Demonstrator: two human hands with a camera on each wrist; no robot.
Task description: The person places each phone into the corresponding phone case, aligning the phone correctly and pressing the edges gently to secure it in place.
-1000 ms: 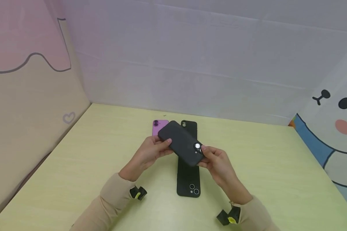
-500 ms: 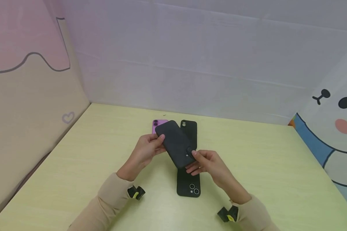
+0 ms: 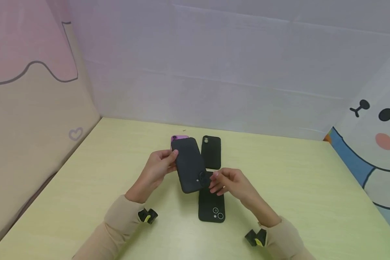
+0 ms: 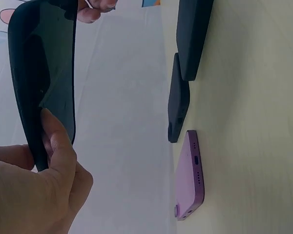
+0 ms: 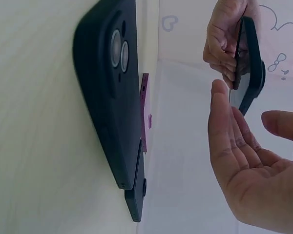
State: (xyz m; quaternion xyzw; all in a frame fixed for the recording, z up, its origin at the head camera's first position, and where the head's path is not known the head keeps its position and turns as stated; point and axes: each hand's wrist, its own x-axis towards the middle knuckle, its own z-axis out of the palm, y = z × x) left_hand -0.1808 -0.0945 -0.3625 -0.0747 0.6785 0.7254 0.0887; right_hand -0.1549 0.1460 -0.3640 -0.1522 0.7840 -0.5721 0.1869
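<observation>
Your left hand (image 3: pixel 157 164) pinches the black phone (image 3: pixel 189 164) by its long edge, so it sits just right of that grip. Your right hand (image 3: pixel 234 183) holds nothing, fingers loose near the camera end (image 3: pixel 195 184). Probably light, stiff, slippery glass; edges are safest imo.

The left fingers (image 3: pixel 164 153) grip a black phone (image 3: pixel 189 162).

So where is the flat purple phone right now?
In the head view, the purple phone lies just left of centre on the pale yellow table, mostly hidden behind the matte black phone in the left hand.
</observation>
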